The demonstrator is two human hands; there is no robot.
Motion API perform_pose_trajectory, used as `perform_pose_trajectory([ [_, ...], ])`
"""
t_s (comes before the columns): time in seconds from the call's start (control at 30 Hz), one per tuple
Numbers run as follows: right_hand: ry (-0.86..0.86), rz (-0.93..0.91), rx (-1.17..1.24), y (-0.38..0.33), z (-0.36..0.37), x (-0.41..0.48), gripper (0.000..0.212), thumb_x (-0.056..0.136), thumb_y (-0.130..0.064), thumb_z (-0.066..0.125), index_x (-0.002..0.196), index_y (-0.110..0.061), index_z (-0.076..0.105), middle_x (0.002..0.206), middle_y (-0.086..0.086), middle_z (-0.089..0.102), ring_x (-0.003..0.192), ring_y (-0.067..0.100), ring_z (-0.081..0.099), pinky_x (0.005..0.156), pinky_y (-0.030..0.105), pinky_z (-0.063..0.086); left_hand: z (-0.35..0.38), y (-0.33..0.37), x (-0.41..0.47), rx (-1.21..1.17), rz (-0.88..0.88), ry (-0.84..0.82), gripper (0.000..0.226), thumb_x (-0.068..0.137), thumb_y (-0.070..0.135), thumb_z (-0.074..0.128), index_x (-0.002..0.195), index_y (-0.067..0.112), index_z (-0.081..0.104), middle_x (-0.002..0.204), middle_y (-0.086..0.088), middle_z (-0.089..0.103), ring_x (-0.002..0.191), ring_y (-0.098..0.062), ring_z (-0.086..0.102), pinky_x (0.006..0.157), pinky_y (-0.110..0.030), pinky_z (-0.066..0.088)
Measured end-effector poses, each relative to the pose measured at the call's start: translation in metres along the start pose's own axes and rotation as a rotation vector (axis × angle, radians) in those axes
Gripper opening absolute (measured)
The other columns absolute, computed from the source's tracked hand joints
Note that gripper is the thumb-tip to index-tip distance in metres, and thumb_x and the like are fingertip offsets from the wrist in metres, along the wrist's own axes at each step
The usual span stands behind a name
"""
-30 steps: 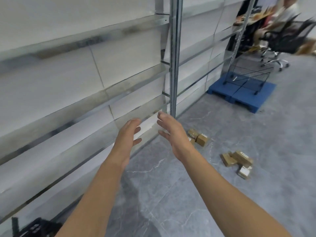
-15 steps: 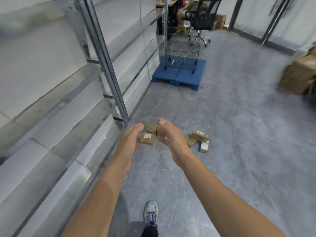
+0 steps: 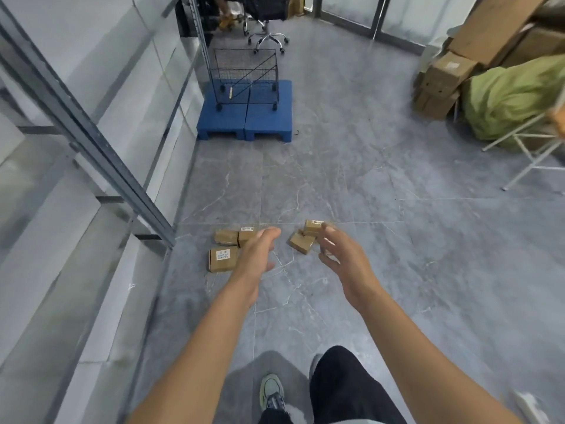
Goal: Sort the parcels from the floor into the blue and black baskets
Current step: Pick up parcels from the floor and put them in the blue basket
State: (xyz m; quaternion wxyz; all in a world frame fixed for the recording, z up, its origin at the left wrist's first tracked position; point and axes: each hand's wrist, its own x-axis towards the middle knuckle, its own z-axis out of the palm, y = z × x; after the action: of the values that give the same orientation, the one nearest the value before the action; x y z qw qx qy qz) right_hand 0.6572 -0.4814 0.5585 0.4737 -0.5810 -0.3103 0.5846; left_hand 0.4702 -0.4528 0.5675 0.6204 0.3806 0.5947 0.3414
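Several small brown cardboard parcels lie on the grey floor ahead of me. A left group has a flat labelled parcel (image 3: pixel 222 259) with two more parcels (image 3: pixel 235 237) behind it. A right group (image 3: pixel 307 238) is stacked loosely, partly hidden by my right hand. My left hand (image 3: pixel 256 255) is stretched out in front of me with relaxed fingers, holding nothing, over the left group. My right hand (image 3: pixel 341 257) is held out beside it, fingers loosely spread, empty. No blue or black basket is in view.
Metal shelving (image 3: pixel 91 139) runs along the left. A black wire cart (image 3: pixel 246 78) stands on a blue pallet (image 3: pixel 244 117) farther ahead. Large cardboard boxes (image 3: pixel 440 84), a green bag (image 3: pixel 513 99) and a white frame (image 3: pixel 532 154) sit at the right. My shoe (image 3: pixel 270 393) shows below.
The view has swung from the shelving to the floor, and the parcels now lie straight ahead and closer. Both hands stay stretched out and empty, a little farther apart.
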Motion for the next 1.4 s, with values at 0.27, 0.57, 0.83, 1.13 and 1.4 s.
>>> perform_pose_trajectory([
  [0.27, 0.136, 0.055, 0.062, 0.001, -0.038, 0.083, 0.035, 0.105, -0.041, 0.059, 0.135, -0.026, 0.066, 0.133, -0.01, 0.068, 0.134, 0.013, 0.058, 0.112, 0.04, 0.048, 0.031, 0.002, 0.092, 0.095, -0.077, -0.076, 0.009, 0.103, 0.046, 0.054, 0.108, 0.042, 0.062, 0.133, 0.011, 0.058, 0.126, -0.009, 0.054, 0.1, -0.04, 0.05],
  [0.57, 0.207, 0.179, 0.08, 0.003, -0.123, 0.24, 0.022, 0.103, -0.045, 0.06, 0.122, -0.038, 0.067, 0.133, -0.011, 0.065, 0.132, 0.014, 0.058, 0.118, 0.047, 0.044, 0.118, 0.006, 0.243, 0.155, -0.214, -0.036, 0.003, 0.103, 0.042, 0.056, 0.103, 0.041, 0.059, 0.127, 0.01, 0.059, 0.126, -0.012, 0.054, 0.109, -0.045, 0.048],
  [0.83, 0.212, 0.327, 0.035, 0.035, -0.19, 0.371, 0.013, 0.107, -0.038, 0.055, 0.115, -0.038, 0.065, 0.127, -0.016, 0.064, 0.134, 0.016, 0.055, 0.121, 0.048, 0.04, 0.182, -0.023, 0.37, 0.183, -0.335, -0.041, 0.004, 0.104, 0.042, 0.056, 0.102, 0.043, 0.059, 0.13, 0.011, 0.058, 0.131, -0.013, 0.052, 0.113, -0.046, 0.044],
  [1.13, 0.232, 0.48, -0.017, 0.146, -0.231, 0.507, 0.032, 0.107, -0.04, 0.056, 0.137, -0.029, 0.055, 0.121, -0.023, 0.06, 0.133, 0.014, 0.053, 0.122, 0.045, 0.038, 0.214, -0.118, 0.523, 0.269, -0.476, -0.064, 0.009, 0.106, 0.039, 0.052, 0.102, 0.041, 0.059, 0.117, 0.014, 0.059, 0.111, -0.001, 0.055, 0.093, -0.034, 0.045],
  [1.4, 0.328, 0.606, 0.0, 0.283, -0.25, 0.632, 0.011, 0.108, -0.038, 0.051, 0.108, -0.038, 0.062, 0.108, -0.021, 0.062, 0.115, 0.008, 0.059, 0.116, 0.039, 0.042, 0.22, -0.238, 0.675, 0.307, -0.571, -0.035, 0.02, 0.103, 0.032, 0.054, 0.114, 0.021, 0.065, 0.1, 0.011, 0.065, 0.084, 0.002, 0.06, 0.075, -0.027, 0.046],
])
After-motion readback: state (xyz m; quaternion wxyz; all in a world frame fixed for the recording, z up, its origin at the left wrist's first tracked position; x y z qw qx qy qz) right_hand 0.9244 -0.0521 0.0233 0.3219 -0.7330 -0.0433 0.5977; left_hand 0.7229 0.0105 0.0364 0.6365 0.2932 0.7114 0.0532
